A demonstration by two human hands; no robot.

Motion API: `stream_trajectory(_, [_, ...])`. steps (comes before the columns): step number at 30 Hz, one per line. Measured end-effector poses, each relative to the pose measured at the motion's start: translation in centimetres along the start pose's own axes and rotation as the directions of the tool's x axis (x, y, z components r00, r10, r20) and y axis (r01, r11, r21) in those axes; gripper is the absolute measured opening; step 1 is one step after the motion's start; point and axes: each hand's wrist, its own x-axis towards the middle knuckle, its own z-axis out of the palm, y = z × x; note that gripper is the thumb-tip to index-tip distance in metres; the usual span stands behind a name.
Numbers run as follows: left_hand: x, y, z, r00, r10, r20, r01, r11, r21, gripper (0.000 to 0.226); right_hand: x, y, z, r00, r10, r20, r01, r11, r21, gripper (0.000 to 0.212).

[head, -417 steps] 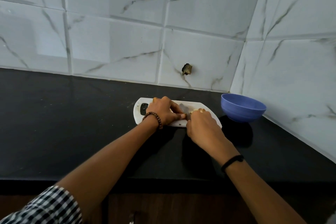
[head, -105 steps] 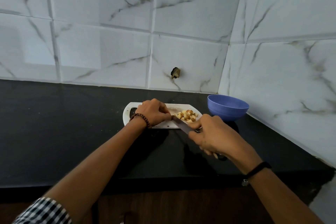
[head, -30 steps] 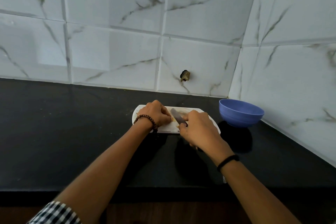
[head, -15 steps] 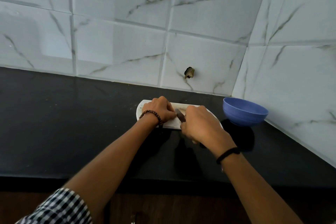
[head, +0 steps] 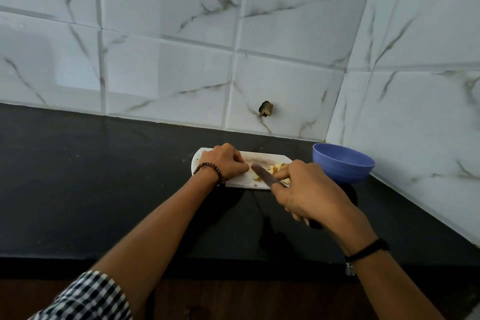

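Note:
A white cutting board (head: pixel 259 157) lies on the black counter near the back wall. Pale yellow chopped pieces (head: pixel 275 168) lie on its right half. My right hand (head: pixel 309 193) grips a knife (head: pixel 263 176) by its dark handle, forefinger stretched along the blade, which points left and away across the board. My left hand (head: pixel 223 163) rests on the left part of the board with fingers curled down, its fingertips next to the blade; what they hold is hidden.
A blue bowl (head: pixel 344 167) stands on the counter right of the board, close to the corner of the marble-tiled walls. The black counter (head: pixel 91 176) stretches far to the left. Its front edge runs below my forearms.
My right hand has drawn back toward me and to the right, so the blade and the chopped pieces now show. The left hand stays on the board.

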Motion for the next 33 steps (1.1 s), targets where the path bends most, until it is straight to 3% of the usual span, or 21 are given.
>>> stream_trajectory(5, [0.4,-0.3,-0.1,0.998,-0.024,-0.055,0.021,0.998,-0.059,0.016,-0.1,0.0,1.5,0.992,-0.019,-0.128,0.024,0.999,0.042,0.028])
stream_trajectory(14, [1.2,-2.3,-0.7,0.956,-0.145,-0.257,0.163,0.985,0.052,0.015,1.5,-0.3,3.3,0.992,-0.097,-0.076,0.096,0.995,-0.016,0.04])
stream_trajectory(21, [1.5,-3.6,-1.4,0.883,-0.228,-0.41,0.309,0.94,0.144,0.021,2.4,2.7,2.3,0.993,0.042,-0.109,-0.041,0.999,0.008,0.044])
stream_trajectory(25, [1.9,-3.9,-0.7,0.914,-0.15,-0.376,0.236,0.952,0.194,0.024,2.8,3.3,2.6,0.994,0.019,-0.108,-0.013,0.998,0.06,0.044])
stream_trajectory(33, [3.0,-3.3,0.2,0.993,-0.007,-0.114,0.042,0.949,0.312,0.044,4.2,3.2,3.9,0.966,-0.069,-0.249,0.093,0.992,0.089,0.032])
